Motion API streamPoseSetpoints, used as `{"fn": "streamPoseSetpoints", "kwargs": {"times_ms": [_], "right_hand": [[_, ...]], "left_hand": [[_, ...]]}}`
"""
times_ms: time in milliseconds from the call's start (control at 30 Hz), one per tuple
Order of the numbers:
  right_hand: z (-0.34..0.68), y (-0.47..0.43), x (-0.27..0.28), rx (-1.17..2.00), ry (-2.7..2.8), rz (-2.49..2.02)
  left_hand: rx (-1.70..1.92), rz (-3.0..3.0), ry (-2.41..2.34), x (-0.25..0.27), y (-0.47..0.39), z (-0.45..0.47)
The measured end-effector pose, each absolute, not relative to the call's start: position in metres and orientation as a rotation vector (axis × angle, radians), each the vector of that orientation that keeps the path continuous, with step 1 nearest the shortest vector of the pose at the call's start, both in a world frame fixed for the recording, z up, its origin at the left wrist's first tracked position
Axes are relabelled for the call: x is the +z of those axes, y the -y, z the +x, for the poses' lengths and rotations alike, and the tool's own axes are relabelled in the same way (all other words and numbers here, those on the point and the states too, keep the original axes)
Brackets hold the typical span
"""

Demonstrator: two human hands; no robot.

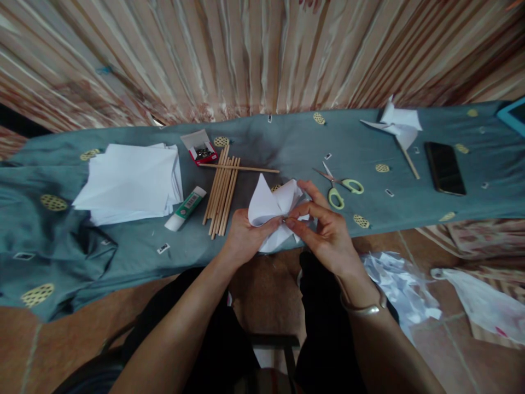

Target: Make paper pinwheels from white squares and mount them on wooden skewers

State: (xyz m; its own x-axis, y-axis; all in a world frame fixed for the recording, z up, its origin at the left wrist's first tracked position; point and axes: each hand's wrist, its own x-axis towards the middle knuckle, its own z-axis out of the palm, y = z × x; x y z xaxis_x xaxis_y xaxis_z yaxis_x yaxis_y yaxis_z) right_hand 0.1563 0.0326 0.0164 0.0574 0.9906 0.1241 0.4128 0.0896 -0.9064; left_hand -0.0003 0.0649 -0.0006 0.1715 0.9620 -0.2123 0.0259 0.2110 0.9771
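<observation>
Over the table's front edge, my left hand (245,236) grips a folded white paper pinwheel (262,205) from its left side, with the thumb near its middle. My right hand (322,232) pinches a small metallic thumbtack (284,220) at the pinwheel's centre, its other fingers behind the right blades. Part of the paper is hidden by my fingers. Left of the hands lies a bundle of wooden sticks (223,191), with a single stick (258,169) across its top. A small red and white box (204,153) of metal tacks stands open beside them.
A paper stack (131,180) and a glue stick (186,209) lie left. On the right are green-handled scissors (336,198), a pinwheel on a stick (396,127) and a phone (445,168). A bag of paper scraps (400,287) sits on the floor. A curtain (229,60) hangs behind.
</observation>
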Motion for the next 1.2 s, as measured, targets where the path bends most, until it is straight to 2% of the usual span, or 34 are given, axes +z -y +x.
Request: {"fn": "streamPoseSetpoints", "kwargs": {"times_ms": [800,1067,1200], "right_hand": [[0.161,-0.036,-0.011,0.8,1.305,-1.486],[0.152,-0.038,-0.001,1.238,0.868,-1.35],[0.15,-0.039,0.009,1.304,0.782,-1.372]], "left_hand": [[0.909,1.162,-1.184,0.002,-0.067,0.0],[0.892,1.154,-1.16,-0.003,-0.066,-0.001],[0.886,1.105,-1.165,-0.004,-0.066,0.0]]}}
